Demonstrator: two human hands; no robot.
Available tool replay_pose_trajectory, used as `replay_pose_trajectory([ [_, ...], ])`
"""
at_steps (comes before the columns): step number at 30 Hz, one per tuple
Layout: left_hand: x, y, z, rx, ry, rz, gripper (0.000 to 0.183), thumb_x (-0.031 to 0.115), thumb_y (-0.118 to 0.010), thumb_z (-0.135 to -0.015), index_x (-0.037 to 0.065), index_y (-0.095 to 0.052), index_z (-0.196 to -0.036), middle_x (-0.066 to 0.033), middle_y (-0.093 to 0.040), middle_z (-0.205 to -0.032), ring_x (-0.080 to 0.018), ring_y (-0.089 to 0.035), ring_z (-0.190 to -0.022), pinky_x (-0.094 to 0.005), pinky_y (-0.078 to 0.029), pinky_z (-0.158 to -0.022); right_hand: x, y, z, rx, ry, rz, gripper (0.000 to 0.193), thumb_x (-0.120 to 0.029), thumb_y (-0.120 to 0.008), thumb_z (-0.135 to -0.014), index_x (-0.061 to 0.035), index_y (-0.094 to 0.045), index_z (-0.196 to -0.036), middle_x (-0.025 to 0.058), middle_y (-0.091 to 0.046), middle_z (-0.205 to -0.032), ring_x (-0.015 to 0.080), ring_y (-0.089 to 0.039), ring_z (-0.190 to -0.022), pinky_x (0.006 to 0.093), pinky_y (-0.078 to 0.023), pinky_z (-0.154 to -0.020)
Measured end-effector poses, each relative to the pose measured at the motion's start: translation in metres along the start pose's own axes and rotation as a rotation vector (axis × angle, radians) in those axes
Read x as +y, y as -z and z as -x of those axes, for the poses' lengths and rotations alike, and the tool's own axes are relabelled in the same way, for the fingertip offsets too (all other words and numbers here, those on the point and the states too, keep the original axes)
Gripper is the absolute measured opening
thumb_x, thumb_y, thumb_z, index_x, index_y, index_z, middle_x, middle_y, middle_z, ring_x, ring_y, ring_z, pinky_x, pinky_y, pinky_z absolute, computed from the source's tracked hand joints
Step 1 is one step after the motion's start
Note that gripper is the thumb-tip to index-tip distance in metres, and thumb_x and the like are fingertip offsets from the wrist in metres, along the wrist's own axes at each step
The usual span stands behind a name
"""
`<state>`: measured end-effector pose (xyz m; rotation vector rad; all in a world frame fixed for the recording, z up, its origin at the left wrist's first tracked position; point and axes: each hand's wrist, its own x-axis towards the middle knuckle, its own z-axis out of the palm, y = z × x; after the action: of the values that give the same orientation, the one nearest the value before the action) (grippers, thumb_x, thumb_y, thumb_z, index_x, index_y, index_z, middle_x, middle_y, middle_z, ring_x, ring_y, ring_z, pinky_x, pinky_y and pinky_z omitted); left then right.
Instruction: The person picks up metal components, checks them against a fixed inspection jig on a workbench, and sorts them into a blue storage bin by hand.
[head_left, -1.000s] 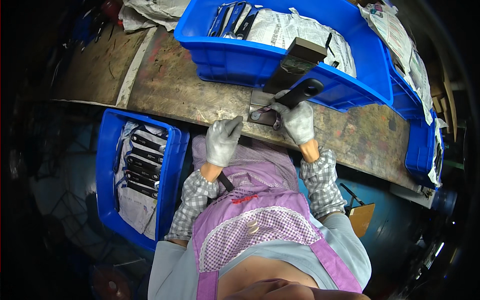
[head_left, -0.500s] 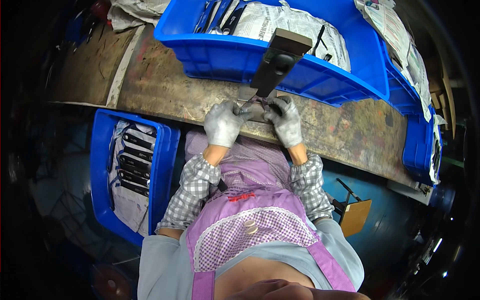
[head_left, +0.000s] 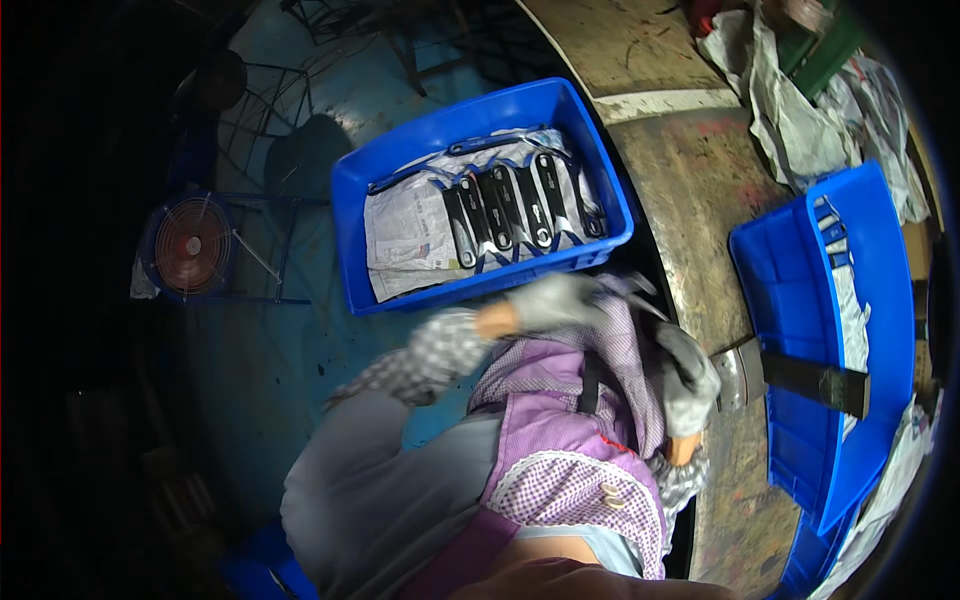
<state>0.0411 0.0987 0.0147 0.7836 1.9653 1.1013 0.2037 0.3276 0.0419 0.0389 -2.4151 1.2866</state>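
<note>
My left hand (head_left: 555, 303), in a grey-white glove, reaches across my lap just below the near rim of a blue bin (head_left: 480, 288). Motion smears its fingers. My right hand (head_left: 688, 375), gloved too, is at the workbench edge beside a small metal plate (head_left: 738, 375). Between the hands shows a blurred greyish, pointed shape (head_left: 635, 288); whether either hand holds it I cannot tell. Inside the bin, several long black tools (head_left: 500, 208) with silver ends and blue edges lie side by side on newspaper (head_left: 412, 225).
A dark upright post (head_left: 815, 385) rises from the workbench (head_left: 690, 215) by the plate. Behind it stands another blue bin (head_left: 800, 300) lined with newspaper. Crumpled paper (head_left: 790, 120) lies at the bench's far end. A round fan (head_left: 193, 246) stands on the blue floor at left.
My view has swung left toward the floor-side bin. Both hands have come off the metal plate under the post; the left has moved toward that bin, the right to the bench edge.
</note>
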Motion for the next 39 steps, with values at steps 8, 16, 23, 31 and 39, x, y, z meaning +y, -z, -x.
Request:
replay_pose_trajectory([
  [8, -0.181, 0.185, 0.061, 0.016, 0.055, -1.111, 0.013, 0.021, -0.071, -0.078, 0.009, -0.068, -0.079, -0.0091, -0.064, -0.088, -0.0285, -0.062, -0.091, -0.043, -0.046, -0.089, 0.055, 0.028, 0.052, -0.003, -0.381, 0.189, 0.037, 0.012, -0.057, -0.084, -0.008, -0.074, -0.109, 0.0129, -0.074, -0.103, 0.0253, -0.07, -0.096, 0.0316, -0.055, -0.085],
  [16, -0.23, 0.147, 0.063, 0.582, -0.464, -0.263, 0.031, 0.01, -0.062, -0.086, 0.001, -0.067, -0.116, -0.018, -0.065, -0.122, -0.0357, -0.06, -0.114, -0.0447, -0.05, -0.097, 0.004, 0.109, 0.073, -0.231, -0.822, 0.1, 0.026, 0.011, -0.061, -0.081, -0.0012, -0.074, -0.1, 0.0118, -0.075, -0.097, 0.0194, -0.071, -0.083, 0.032, -0.056, -0.072],
  [23, -0.249, 0.12, 0.017, 0.609, 0.366, -0.923, 0.064, 0.033, -0.053, -0.1, 0.0, -0.034, -0.152, -0.0253, -0.027, -0.159, -0.0402, -0.024, -0.148, -0.0493, -0.022, -0.122, 0.014, 0.287, -0.021, 0.618, -0.343, 0.323, 0.025, -0.015, -0.061, -0.096, -0.0009, -0.07, -0.115, 0.004, -0.072, -0.1, 0.0134, -0.065, -0.082, 0.025, -0.051, -0.072],
  [31, -0.208, 0.116, -0.01, 0.81, 0.426, -0.867, 0.058, 0.035, -0.049, -0.103, 0.002, -0.04, -0.15, -0.0248, -0.033, -0.157, -0.0406, -0.026, -0.147, -0.0496, -0.022, -0.121, 0.16, 0.255, -0.171, -0.432, -0.172, 1.377, 0.028, -0.006, -0.063, -0.083, -0.0096, -0.07, -0.11, 0.0171, -0.071, -0.097, 0.0341, -0.071, -0.086, 0.0421, -0.057, -0.079],
  [39, 0.029, -0.052, -0.125, 0.481, -0.591, -0.206, 0.033, 0.011, -0.064, -0.091, -0.001, -0.066, -0.122, -0.0188, -0.066, -0.125, -0.0353, -0.064, -0.116, -0.0423, -0.05, -0.101, 0.137, 0.315, -0.135, -0.005, 0.137, 0.996, 0.032, -0.005, -0.069, -0.072, -0.0101, -0.072, -0.103, 0.0126, -0.07, -0.093, 0.0322, -0.068, -0.087, 0.0405, -0.055, -0.078],
])
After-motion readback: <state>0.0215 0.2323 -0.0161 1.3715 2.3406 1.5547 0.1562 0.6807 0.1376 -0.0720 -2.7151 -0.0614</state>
